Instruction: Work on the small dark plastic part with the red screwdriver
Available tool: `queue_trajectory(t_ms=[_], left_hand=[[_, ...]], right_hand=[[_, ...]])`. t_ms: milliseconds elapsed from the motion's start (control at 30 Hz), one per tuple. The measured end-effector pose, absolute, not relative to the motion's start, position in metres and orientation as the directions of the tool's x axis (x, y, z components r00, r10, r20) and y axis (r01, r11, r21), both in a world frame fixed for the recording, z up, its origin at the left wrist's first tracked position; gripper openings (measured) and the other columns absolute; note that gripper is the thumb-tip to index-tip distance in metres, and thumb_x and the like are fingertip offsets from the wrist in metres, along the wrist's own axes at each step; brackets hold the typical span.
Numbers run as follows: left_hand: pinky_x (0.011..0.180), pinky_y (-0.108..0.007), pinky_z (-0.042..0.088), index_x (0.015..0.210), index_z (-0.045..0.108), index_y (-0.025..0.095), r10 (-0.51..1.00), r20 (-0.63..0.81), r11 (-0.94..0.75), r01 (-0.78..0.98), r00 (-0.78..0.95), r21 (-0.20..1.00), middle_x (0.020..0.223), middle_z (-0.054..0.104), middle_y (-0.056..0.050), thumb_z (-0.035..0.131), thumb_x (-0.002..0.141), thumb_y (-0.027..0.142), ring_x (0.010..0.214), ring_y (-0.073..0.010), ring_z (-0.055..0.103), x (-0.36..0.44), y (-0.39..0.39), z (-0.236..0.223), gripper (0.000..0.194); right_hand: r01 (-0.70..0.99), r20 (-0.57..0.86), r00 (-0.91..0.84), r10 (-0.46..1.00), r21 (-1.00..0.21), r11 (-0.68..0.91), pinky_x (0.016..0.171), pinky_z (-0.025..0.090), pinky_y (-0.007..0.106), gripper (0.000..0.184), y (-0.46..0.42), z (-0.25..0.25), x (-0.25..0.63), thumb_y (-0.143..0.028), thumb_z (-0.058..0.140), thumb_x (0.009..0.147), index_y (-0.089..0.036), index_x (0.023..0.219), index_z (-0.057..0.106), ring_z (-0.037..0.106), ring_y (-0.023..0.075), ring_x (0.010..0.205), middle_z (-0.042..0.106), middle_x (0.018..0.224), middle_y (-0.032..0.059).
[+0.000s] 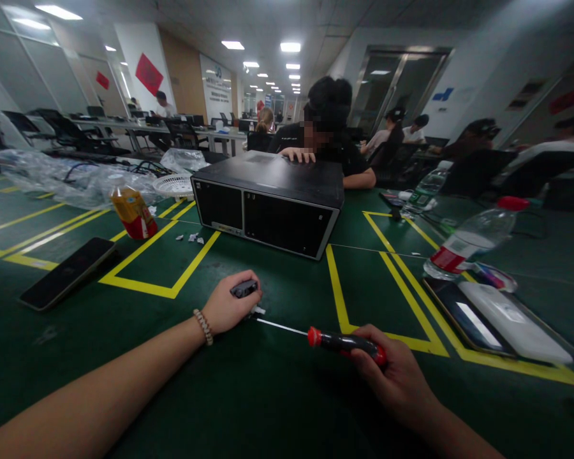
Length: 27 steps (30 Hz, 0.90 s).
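My left hand (230, 303), with a beaded bracelet at the wrist, is closed on a small dark grey part (245, 289) just above the green table. Fingers cover much of that part, so its exact kind is unclear. A small white piece (258, 310) shows at its lower edge. My right hand (393, 370) grips a screwdriver (335, 342) by its black and red handle. The metal shaft points left, its tip at or close to the underside of the dark part; whether they touch I cannot tell. Beyond both hands lies a black computer case (272, 210).
Opposite, a person's hand (298, 154) rests on the case. A phone (69, 273) and a drink bottle (132, 209) are left; a red-capped bottle (476, 239), another phone (469, 317) and a white power bank (514, 320) are right. Plastic wrap (76, 178) and a white basket (173, 185) lie behind.
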<state>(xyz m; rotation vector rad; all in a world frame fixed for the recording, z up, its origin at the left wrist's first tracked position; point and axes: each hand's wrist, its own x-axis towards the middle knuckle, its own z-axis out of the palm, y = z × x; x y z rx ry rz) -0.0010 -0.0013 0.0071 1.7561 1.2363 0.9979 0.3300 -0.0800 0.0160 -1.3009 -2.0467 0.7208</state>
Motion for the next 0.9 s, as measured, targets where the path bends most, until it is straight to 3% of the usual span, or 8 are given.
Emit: queue_trajectory(t_ms=[133,300,433,533,633,900], left_hand=[[0.065,-0.028,0.048,0.085,0.065,0.019,0.960,0.155,-0.235,0.372,0.233,0.898,0.078,0.067,0.000,0.065,0.086,0.024,0.070,-0.0183,0.063,-0.001,-0.001,0.007,0.005],[0.065,-0.028,0.049,0.085,0.065,0.020,0.960,0.153,-0.232,0.366,0.233,0.901,0.078,0.066,0.000,0.066,0.086,0.026,0.070,-0.0180,0.063,-0.002,0.000,0.005,0.007],[0.067,-0.029,0.049,0.085,0.065,0.020,0.960,0.161,-0.240,0.374,0.230,0.896,0.079,0.066,0.000,0.066,0.086,0.026,0.071,-0.0182,0.063,-0.002,0.000,0.004,0.007],[0.067,-0.029,0.049,0.085,0.064,0.019,0.959,0.164,-0.242,0.369,0.231,0.898,0.079,0.066,0.000,0.065,0.086,0.025,0.072,-0.0184,0.063,-0.001,-0.001,0.004,0.006],[0.067,-0.028,0.048,0.085,0.063,0.019,0.958,0.171,-0.248,0.360,0.232,0.899,0.078,0.065,0.000,0.064,0.086,0.025,0.071,-0.0180,0.062,0.000,-0.001,0.005,0.005],[0.067,-0.029,0.049,0.085,0.063,0.020,0.960,0.158,-0.239,0.380,0.232,0.893,0.079,0.066,0.000,0.065,0.088,0.026,0.071,-0.0188,0.063,-0.001,-0.001,0.006,0.007]], right_hand=[[0.584,0.210,-0.361,0.909,-0.709,0.396,0.050,0.047,0.030,0.038,-0.079,0.020,0.328,-0.055,0.049,0.101,-0.024,0.091,0.067,0.061,0.0180,0.054,0.066,0.067,0.0011],[0.571,0.203,-0.303,0.931,-0.744,0.348,0.060,0.051,0.035,0.030,-0.086,0.025,0.322,-0.050,0.051,0.100,-0.025,0.111,0.064,0.064,0.0211,0.066,0.069,0.084,0.0043],[0.503,0.177,-0.292,0.940,-0.808,0.308,0.071,0.055,0.040,0.035,-0.089,0.024,0.325,-0.038,0.055,0.097,-0.026,0.129,0.050,0.069,0.0250,0.081,0.070,0.104,0.0092],[0.419,0.157,-0.361,0.919,-0.853,0.310,0.063,0.054,0.036,0.038,-0.087,0.016,0.332,-0.031,0.054,0.095,-0.025,0.131,0.042,0.064,0.0203,0.068,0.066,0.097,0.0068],[0.415,0.182,-0.370,0.911,-0.845,0.337,0.061,0.052,0.035,0.028,-0.085,0.008,0.340,-0.033,0.053,0.096,-0.024,0.122,0.046,0.062,0.0206,0.068,0.062,0.094,0.0063],[0.449,0.135,-0.328,0.935,-0.848,0.280,0.057,0.050,0.034,0.026,-0.087,0.005,0.341,-0.040,0.052,0.099,-0.024,0.119,0.049,0.061,0.0218,0.067,0.064,0.088,0.0068]])
